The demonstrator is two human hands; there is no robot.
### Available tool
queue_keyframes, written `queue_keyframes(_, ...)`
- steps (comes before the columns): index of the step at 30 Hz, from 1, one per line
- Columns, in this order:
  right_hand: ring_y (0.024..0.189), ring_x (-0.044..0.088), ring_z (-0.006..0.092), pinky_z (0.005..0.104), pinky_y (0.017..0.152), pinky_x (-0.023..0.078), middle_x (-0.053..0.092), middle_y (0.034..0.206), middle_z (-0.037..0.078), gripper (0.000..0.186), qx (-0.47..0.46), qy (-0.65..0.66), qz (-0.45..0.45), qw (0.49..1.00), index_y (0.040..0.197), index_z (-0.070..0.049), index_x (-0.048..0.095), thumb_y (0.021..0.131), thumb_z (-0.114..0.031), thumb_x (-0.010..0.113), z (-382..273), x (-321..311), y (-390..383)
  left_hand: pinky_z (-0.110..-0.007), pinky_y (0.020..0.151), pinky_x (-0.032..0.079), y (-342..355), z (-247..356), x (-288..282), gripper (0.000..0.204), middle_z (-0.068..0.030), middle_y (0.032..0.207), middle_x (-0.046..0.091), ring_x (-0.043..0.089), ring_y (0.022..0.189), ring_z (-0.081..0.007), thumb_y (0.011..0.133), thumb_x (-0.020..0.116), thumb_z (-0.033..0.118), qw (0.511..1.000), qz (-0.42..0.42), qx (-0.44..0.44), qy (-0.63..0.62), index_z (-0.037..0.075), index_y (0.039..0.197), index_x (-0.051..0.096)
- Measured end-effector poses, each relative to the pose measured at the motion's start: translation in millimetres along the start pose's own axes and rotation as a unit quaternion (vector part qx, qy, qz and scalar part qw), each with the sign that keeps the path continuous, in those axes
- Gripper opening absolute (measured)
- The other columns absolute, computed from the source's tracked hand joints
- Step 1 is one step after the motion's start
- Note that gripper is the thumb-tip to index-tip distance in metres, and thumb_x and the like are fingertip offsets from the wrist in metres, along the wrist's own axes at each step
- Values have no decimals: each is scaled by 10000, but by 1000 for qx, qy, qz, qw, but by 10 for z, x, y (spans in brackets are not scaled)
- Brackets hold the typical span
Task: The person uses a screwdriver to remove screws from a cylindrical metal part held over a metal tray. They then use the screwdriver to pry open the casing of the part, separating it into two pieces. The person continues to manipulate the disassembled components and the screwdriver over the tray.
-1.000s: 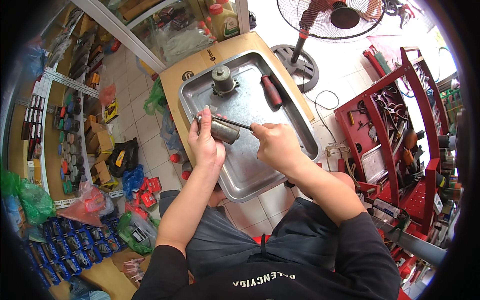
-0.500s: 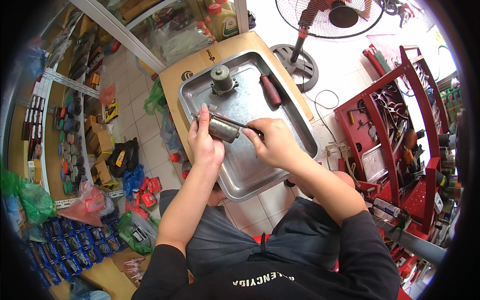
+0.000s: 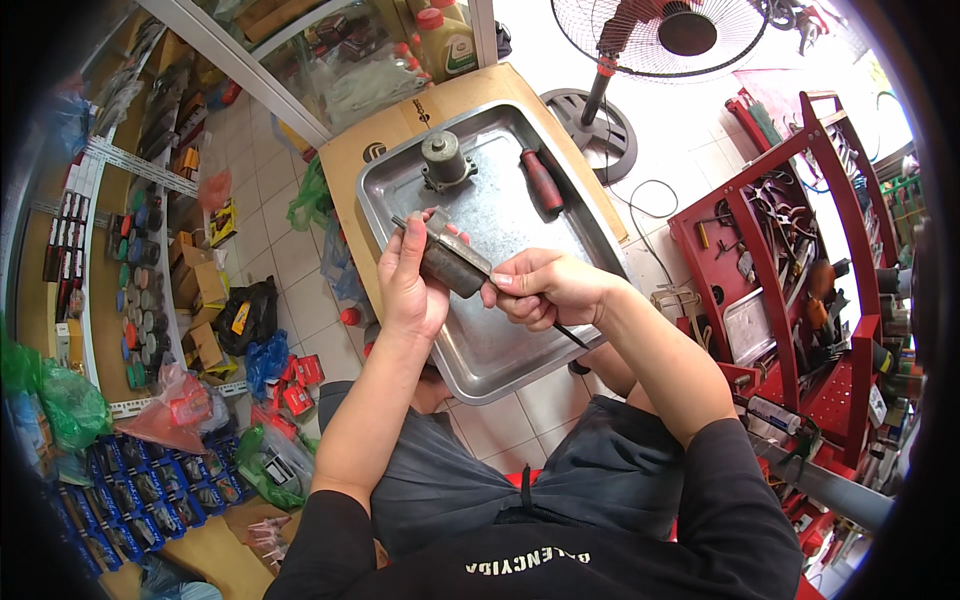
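My left hand is wrapped around a small cylindrical metal motor, holding it tilted above the tray with a thin shaft sticking out at its upper left end. My right hand is closed at the motor's lower right end, thumb and fingertips against it. From under that hand's fingers a thin dark rod-like tool points down and right; the rest of it is hidden in the grip. A second cylindrical motor stands upright on the metal tray. A red-handled screwdriver lies to its right.
The tray rests on a cardboard sheet. A glass cabinet stands behind it, and a pedestal fan at the far right. To the right is a red tool cart. Shelves with packaged goods line the left.
My right hand has turned and closed in on the motor's end. The dark tool, earlier lying along the motor, now points away from it, down and right. The motor is tilted more steeply.
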State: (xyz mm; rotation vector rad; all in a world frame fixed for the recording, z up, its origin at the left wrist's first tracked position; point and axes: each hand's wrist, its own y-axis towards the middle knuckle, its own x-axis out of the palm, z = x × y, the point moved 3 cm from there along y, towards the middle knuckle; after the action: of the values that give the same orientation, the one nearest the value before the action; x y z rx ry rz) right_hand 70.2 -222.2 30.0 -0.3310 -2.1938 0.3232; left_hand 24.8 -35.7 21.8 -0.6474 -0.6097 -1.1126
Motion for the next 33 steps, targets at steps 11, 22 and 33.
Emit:
queue_keyframes(11, 542, 271, 60, 235, 463, 224, 341, 649, -48, 430, 21, 69, -30, 997, 951, -36, 568, 1100, -429, 479, 192, 241, 154, -468, 948, 562, 55, 108, -63, 313, -138, 1293, 581, 619, 1067, -258, 1000, 691, 351, 993, -114, 5, -23, 89, 1160, 633)
queue_keyframes(22, 593, 328, 77, 248, 537, 280, 461, 744, -11, 407, 18, 100, 4, 995, 1047, 31, 644, 1068, -369, 570, 217, 257, 124, -456, 962, 585, 53, 138, -16, 382, -136, 1305, 591, 657, 1067, -254, 887, 816, 102, 992, -123, -18, 8, 61, 1189, 585)
queue_keyframes(33, 572, 441, 103, 276, 556, 397, 522, 704, 34, 387, -16, -13, 32, 999, 1074, 18, 654, 1074, -357, 557, 112, 270, 89, -427, 927, 586, 79, 82, -138, 450, -158, 1288, 597, 658, 1046, -278, 848, 788, 0, 995, -82, -21, 57, 106, 1226, 567)
